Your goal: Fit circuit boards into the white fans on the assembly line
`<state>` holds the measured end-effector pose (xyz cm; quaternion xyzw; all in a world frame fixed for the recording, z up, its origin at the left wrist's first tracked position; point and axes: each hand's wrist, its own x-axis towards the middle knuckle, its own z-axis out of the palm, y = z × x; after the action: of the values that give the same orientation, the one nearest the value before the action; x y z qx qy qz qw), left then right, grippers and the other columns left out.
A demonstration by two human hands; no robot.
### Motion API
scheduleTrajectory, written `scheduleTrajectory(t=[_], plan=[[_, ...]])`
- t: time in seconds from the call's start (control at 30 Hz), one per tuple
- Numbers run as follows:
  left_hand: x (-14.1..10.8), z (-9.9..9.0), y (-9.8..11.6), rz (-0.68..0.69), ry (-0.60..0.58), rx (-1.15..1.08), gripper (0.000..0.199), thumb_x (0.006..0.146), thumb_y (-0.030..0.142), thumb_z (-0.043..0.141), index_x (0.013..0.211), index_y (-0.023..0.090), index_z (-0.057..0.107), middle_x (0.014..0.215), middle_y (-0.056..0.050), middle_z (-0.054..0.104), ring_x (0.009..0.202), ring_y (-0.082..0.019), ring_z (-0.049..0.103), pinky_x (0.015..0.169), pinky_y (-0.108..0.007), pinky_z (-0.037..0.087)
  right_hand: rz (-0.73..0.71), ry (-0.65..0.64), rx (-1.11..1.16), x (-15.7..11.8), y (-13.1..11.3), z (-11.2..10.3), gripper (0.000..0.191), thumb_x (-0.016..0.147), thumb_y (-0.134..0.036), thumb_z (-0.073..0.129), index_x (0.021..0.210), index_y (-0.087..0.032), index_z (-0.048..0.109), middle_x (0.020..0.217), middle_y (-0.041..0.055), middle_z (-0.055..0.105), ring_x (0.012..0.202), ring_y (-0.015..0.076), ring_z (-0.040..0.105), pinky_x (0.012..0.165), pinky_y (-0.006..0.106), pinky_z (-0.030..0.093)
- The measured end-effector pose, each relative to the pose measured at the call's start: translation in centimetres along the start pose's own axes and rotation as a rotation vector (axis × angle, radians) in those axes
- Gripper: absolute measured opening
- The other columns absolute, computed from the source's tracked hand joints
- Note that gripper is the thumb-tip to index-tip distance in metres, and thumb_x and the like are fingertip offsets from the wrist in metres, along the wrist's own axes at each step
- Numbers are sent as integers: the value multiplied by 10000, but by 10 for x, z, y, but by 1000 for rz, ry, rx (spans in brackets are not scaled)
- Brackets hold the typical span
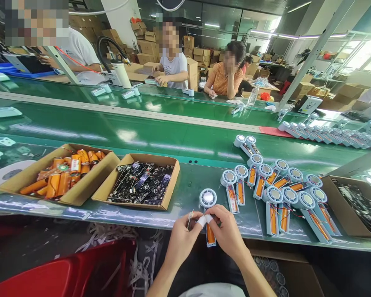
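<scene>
A light-blue handheld fan (208, 198) lies at the table's front edge, its round head away from me and its open handle showing an orange battery (210, 235). My left hand (185, 235) is closed beside the handle, with a thin small circuit board (190, 219) seen edge-on between its fingers. My right hand (225, 229) pinches over the top of the handle, thumb tip close to the left thumb. White covers wrap both thumbs. Whatever the right fingertips grip is hidden.
Left stand cardboard trays of orange batteries (58, 181) and circuit boards (142, 181). Several opened fans (273, 196) lie right, before a box of boards (358, 206). A green conveyor (173, 136) runs behind; people sit across it. A red chair (49, 276) is lower left.
</scene>
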<state>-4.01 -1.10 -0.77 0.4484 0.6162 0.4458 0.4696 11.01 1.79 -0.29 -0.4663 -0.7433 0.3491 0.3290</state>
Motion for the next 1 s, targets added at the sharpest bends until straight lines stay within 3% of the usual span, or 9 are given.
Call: scheduleTrajectory(t=[0.27,0.53,0.67,0.77,0.87,0.93,1.0], plan=[[5,-2,-7,-10,-23,-94,371,835,503,615,846,156,744,497,64,423,480,-112,346,477,-225,302,-107,57,-10,-5,-2,4,282,884,-82,553,1104,-233,646,956,41,705,822,187,613,717,282,505],[1,3,-11,-217,-45,-279,490,740,643,675,845,165,644,539,112,301,467,-66,242,445,-189,183,-109,121,49,-10,9,13,233,932,-118,533,1029,-238,707,927,51,735,841,196,665,750,306,552],[-8,-2,-14,-277,-17,-337,396,797,594,614,899,217,548,625,95,391,485,-70,314,438,-161,215,-116,168,14,-12,12,13,246,927,-92,523,981,-228,720,939,55,743,868,197,684,767,304,561],[-17,-6,-23,-242,-52,-235,269,869,509,515,928,247,525,664,65,486,525,-105,449,446,-173,311,-169,161,-39,-13,12,14,258,944,-86,507,991,-224,719,956,60,742,879,199,679,765,310,567],[-23,-6,-30,-109,51,-25,245,876,452,504,957,237,591,847,-34,670,770,-193,634,627,-263,500,-258,166,-143,-12,11,15,274,961,-79,476,1025,-222,701,979,66,733,859,207,652,746,333,564],[-23,-4,-29,4,96,93,255,877,427,502,956,223,632,918,-79,719,866,-242,664,749,-331,536,-298,161,-228,-12,9,16,277,966,-75,463,1051,-218,685,1000,73,726,845,212,633,729,345,556],[-22,-2,-25,95,61,172,248,901,383,466,911,214,647,882,-86,729,837,-251,674,771,-352,542,-314,143,-300,-12,6,16,270,967,-75,457,1057,-213,671,1006,81,717,837,217,621,718,350,547]])
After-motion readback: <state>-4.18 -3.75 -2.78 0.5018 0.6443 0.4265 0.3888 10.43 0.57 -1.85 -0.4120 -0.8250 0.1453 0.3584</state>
